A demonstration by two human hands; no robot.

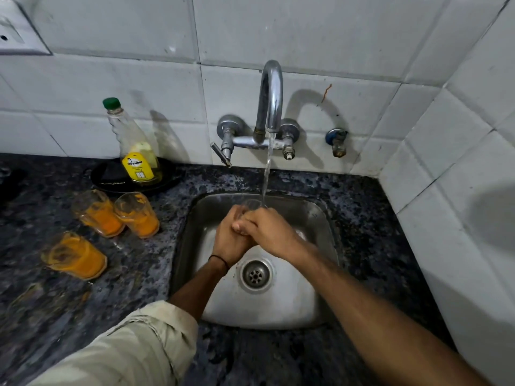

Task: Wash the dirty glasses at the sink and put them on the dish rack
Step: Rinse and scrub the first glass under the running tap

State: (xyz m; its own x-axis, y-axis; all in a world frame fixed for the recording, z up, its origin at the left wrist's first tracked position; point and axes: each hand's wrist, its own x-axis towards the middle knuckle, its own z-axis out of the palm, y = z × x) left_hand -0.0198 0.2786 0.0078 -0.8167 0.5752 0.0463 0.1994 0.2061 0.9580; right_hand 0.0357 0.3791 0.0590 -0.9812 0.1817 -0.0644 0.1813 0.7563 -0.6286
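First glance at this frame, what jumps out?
The left hand and right hand grip a clear glass under the running tap, over the sink. Left of the sink, three orange-stained glasses wait on the dark counter, a soap bottle behind them on a black plate.

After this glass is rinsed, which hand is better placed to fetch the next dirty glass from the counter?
Probably left. Both hands hold the clear glass; the orange-stained glasses stand on the counter left of the sink, on the side of the left hand. The right hand would have to cross over.
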